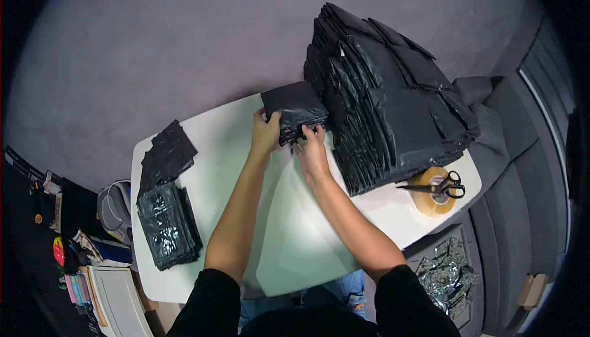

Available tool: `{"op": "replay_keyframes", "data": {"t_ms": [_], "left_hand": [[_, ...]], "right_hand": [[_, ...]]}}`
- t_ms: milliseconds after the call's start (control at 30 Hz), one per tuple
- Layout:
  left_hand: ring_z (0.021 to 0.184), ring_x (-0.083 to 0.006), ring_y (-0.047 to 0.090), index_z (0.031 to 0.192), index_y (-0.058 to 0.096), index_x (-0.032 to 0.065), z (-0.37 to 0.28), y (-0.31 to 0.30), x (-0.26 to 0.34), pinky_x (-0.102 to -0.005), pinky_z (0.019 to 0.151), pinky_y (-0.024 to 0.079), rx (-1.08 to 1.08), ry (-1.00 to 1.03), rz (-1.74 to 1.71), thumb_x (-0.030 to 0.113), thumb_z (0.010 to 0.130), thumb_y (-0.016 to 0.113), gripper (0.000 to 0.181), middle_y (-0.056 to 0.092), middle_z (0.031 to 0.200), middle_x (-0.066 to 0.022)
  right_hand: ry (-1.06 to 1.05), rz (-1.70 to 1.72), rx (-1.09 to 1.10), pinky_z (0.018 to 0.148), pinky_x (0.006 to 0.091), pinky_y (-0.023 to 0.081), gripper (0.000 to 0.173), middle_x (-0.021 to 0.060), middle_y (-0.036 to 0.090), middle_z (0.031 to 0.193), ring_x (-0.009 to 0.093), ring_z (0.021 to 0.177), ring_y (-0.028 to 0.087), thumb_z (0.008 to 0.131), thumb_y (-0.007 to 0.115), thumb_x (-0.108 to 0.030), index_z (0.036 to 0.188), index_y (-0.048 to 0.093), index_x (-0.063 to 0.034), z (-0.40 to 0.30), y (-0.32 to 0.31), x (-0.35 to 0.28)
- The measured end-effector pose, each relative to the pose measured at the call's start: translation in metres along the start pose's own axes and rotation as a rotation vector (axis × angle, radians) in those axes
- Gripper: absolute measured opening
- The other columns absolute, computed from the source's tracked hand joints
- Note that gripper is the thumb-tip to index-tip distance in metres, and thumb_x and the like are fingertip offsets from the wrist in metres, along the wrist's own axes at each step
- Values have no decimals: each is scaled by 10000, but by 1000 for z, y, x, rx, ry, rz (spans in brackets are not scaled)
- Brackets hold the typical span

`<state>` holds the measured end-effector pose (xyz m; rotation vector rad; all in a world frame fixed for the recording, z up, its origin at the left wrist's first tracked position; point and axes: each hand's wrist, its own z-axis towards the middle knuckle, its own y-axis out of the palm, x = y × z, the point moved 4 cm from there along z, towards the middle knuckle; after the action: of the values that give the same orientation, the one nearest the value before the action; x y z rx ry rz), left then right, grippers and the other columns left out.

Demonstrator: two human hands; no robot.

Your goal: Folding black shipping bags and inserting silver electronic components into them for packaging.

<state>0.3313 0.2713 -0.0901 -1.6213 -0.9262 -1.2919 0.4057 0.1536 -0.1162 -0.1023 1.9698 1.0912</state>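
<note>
At the far middle of the white table sits a small stack of flat black plastic packets [297,102]. My left hand [266,132] grips its left side, thumb against the near face. The fingers of my right hand [313,150] are on the stack's near right edge, some slightly spread; their tips are partly hidden by the packets. Just right of this stack rises a tall, wide pile of similar black packets [405,116], layered in rows and touching it.
On the white table [221,166], loose black sheets [168,152] and a glossy black stack [168,226] lie left. Black-handled scissors [452,185] rest on a tape roll [421,201] at right. A grey sofa [500,198] and crumpled silvery material [447,272] are beyond. The wall borders the far edge.
</note>
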Motion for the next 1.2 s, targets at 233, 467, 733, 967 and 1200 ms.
{"op": "replay_keyframes", "data": {"t_ms": [233,467,733,967,1200], "left_hand": [[1274,-421,585,1429,463,-71,79,20,17,-440,1082,430,160,139,161,367,930,576,673,597,1349,-319],[1299,-416,565,1451,428,-80,82,14,23,-432,1089,421,130,79,156,371,954,555,683,584,1370,-309],[1234,-308,568,1464,414,-28,88,-29,-4,-401,1059,418,195,38,-120,352,987,579,632,586,1339,-245],[1237,-252,543,1469,429,45,-51,12,16,-395,1027,429,-44,101,-272,397,1023,537,578,538,1403,-171],[1290,-290,515,1464,455,86,-168,54,67,-465,997,485,-467,45,-372,499,1031,512,601,527,1400,-183]], "right_hand": [[-20,85,-14,1166,499,338,808,191,381,1513,328,1357,459,1004,580,-206,1617,60,-122,95,23,3],[-30,48,13,1152,481,361,799,176,422,1468,307,1312,493,982,588,-171,1603,88,-111,107,34,12],[67,-288,-29,963,362,461,768,109,569,1222,218,1194,535,929,633,-266,1544,246,-14,34,64,17],[-274,-915,-755,942,358,507,318,88,667,1164,204,1069,633,941,661,-72,1254,630,-27,-163,13,-108],[-945,-878,109,878,287,479,165,79,621,1093,159,979,596,902,651,25,1062,654,-14,-210,-67,-231]]}}
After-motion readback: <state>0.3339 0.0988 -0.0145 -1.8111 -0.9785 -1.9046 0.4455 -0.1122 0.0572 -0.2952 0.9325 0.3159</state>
